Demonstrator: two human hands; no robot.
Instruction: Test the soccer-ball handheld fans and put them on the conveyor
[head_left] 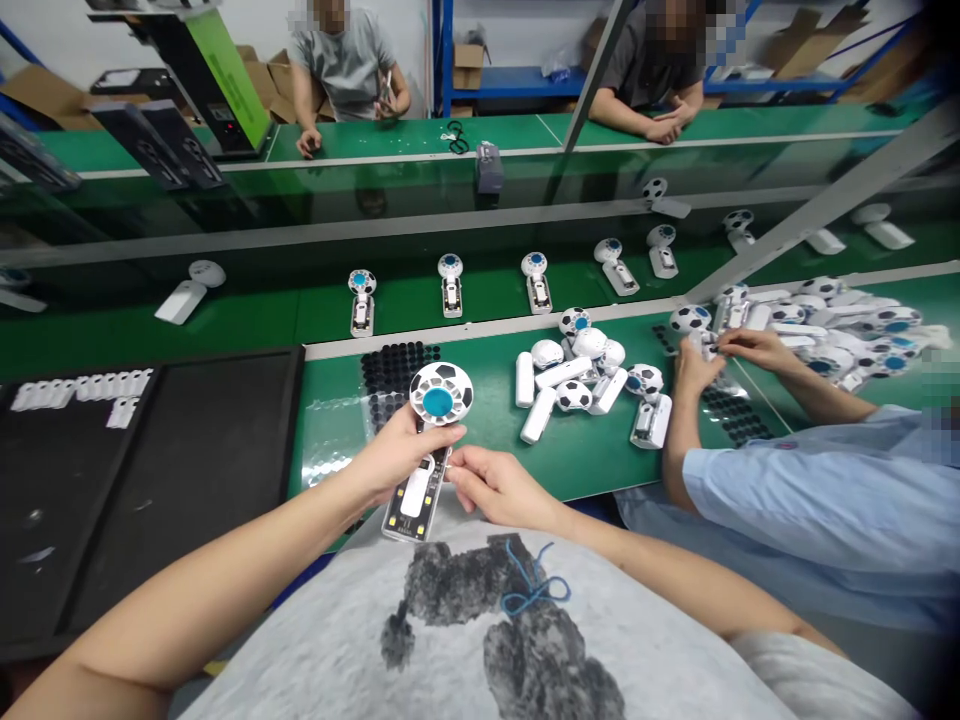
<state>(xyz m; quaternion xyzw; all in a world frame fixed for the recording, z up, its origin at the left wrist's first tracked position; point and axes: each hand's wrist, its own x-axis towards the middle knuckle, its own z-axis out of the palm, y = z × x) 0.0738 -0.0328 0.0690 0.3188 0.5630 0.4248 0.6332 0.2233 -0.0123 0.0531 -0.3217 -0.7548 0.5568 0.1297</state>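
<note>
A handheld device (409, 505) with a round football-patterned head, a blue centre and a clear handle showing a circuit board is tilted in front of my body. My left hand (401, 455) is closed around its neck, just below the head. At the handle's right edge, the thumb and fingers of my right hand (502, 485) are pinched together; whatever they hold is too small to make out. Behind the device, a sheet of black round pads (386, 375) lies on the green table (480, 460), beside a clear plastic sheet (330, 455).
Several similar white devices (574, 375) are piled to the right. More devices (450, 285) stand along the green conveyor. A black tray (217, 480) with small white parts (112, 385) sits left. At right, a co-worker's hands (705, 360) handle another device. Two people sit across.
</note>
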